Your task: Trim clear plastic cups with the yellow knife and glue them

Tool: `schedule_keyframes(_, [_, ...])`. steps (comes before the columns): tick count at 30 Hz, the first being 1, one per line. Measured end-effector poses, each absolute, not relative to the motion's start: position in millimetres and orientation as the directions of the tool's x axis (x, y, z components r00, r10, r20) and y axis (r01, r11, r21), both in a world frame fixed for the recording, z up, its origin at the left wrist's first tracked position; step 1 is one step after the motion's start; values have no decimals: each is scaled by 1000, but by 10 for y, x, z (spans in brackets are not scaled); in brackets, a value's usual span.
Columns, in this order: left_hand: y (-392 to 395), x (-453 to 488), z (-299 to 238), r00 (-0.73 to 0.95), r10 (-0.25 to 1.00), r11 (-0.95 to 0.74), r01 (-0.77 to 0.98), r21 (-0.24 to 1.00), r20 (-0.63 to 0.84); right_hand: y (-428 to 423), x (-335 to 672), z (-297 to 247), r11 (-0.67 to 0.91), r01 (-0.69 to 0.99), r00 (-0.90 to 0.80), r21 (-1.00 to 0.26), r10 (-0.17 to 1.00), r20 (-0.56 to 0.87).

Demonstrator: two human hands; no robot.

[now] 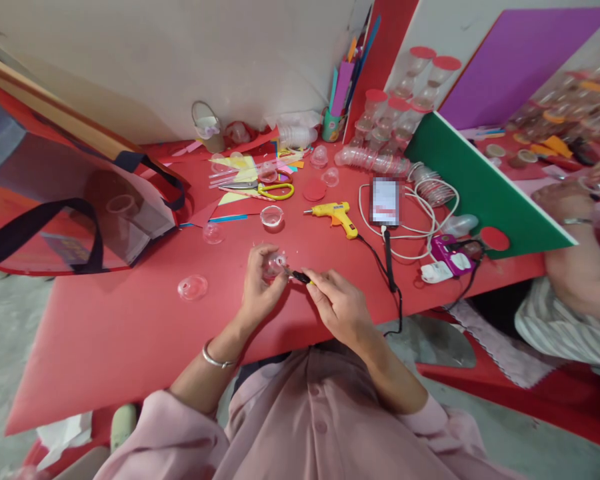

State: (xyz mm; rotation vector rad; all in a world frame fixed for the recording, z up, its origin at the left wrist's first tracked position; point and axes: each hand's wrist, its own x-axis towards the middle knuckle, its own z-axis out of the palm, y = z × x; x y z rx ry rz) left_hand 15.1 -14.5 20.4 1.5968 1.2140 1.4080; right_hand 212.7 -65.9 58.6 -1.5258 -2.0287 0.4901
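Observation:
Close to the front edge of the red table, my left hand (260, 287) is curled round a clear plastic dome lid (274, 265). My right hand (343, 305) grips a slim tool with a black and yellow handle (300, 275); its tip meets the lid, and I cannot make out the tip's exact kind. Another clear dome lid (193, 287) lies left of my left hand, with one more lid (213, 233) farther back. Beyond my hands stands a small clear cup (272, 218). A yellow glue gun (336, 217) lies on its side behind my right hand.
Yellow-handled scissors (260, 189) lie among paper scraps. A phone (385, 201), white cables and a purple power strip (453, 257) sit at right, before a green divider (485, 180). A large bag (80, 220) stands left. Another person's arm (575, 227) rests beyond the divider.

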Motion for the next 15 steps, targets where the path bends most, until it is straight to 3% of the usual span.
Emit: schedule_keyframes(15, [-130, 124, 219, -19, 878, -435, 384, 815, 478, -679, 2082, 586, 251, 726, -181, -640, 968, 174])
